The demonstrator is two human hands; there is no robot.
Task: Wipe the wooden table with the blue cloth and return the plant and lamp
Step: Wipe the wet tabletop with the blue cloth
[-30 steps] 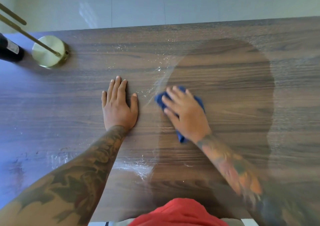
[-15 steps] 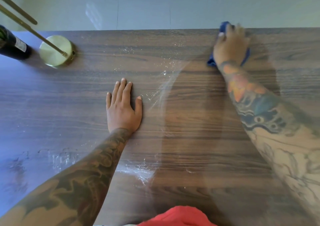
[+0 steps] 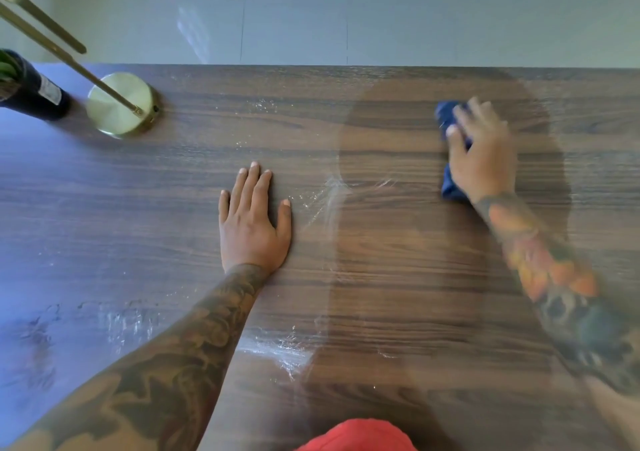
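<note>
Head view is showing a big wooden table (image 3: 398,277) filling most of the picture, with a pale wall behind its far edge. A wide patch on the right part of the table is looking darker than the rest, and white streaks and specks are lying near the middle and the near left.

The left arm is reaching in from the bottom left. The left hand (image 3: 252,222) is lying flat on the table near the middle, with its fingers stretched out and holding nothing.

The right arm is coming in from the right side and is looking blurry. The right hand (image 3: 481,152) is pressing down on the cloth (image 3: 450,187), with its fingers spread over it. The blue cloth is sitting on the table inside the dark patch, far to the right, peeking out by the fingertips and the wrist.

The gold lamp (image 3: 119,104) is standing at the far left corner, its thin stem leaning out of the picture. A dark bottle (image 3: 34,94) is standing just beside it.
</note>
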